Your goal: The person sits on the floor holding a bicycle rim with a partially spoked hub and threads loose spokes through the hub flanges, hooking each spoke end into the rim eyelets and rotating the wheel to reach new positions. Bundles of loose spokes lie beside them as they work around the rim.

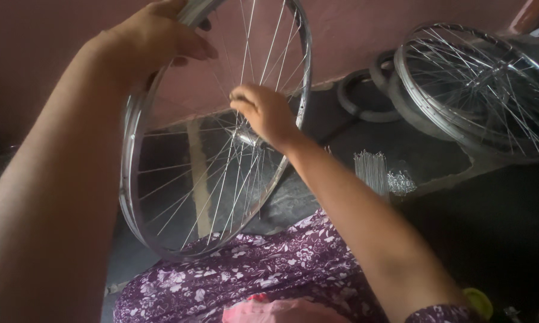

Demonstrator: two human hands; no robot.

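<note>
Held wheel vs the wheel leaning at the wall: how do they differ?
The held wheel stands upright on the person's lap, left hand gripping its rim, right hand at the spokes near the hub; the leaning wheel rests untouched, tilted against the wall beside tyres. The held wheel fills the view; the leaning wheel is further off, partly cropped. Both are bare, silver-spoked rims.

Dim, soft light with a purple cast. The floor (491,239) at lower right sinks into near-black shadow. Pale glints run along the rim (129,197) and spokes (221,179). The near forearm is blurred; fine detail is smeared throughout.
</note>
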